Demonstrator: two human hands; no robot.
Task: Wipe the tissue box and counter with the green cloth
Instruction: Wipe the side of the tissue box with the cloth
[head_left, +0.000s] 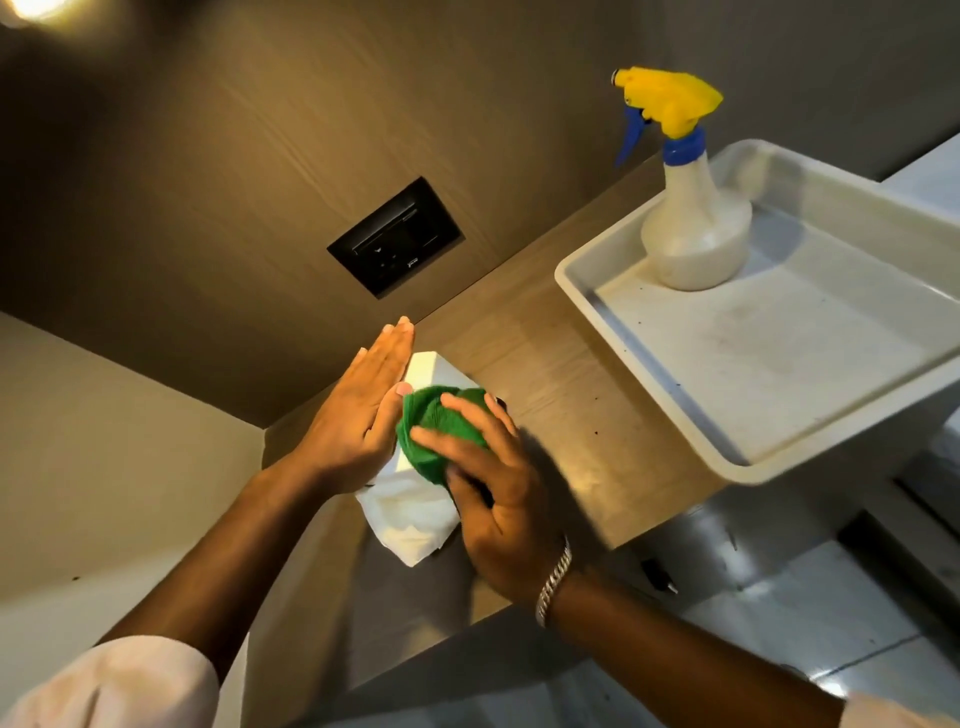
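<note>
A white tissue box (434, 370) stands on the wooden counter (561, 395) near the corner, with a white tissue (410, 519) sticking out toward me. My left hand (358, 415) lies flat against the box's left side, fingers straight and together. My right hand (493, 493) presses a bunched green cloth (431, 431) onto the box, its fingers spread over the cloth. Both hands and the cloth hide most of the box.
A white tray (779, 364) sits on the counter to the right, holding a spray bottle (691, 228) with a yellow and blue trigger head. A black socket panel (396, 236) is set in the back wall. The counter's front edge runs below my right wrist.
</note>
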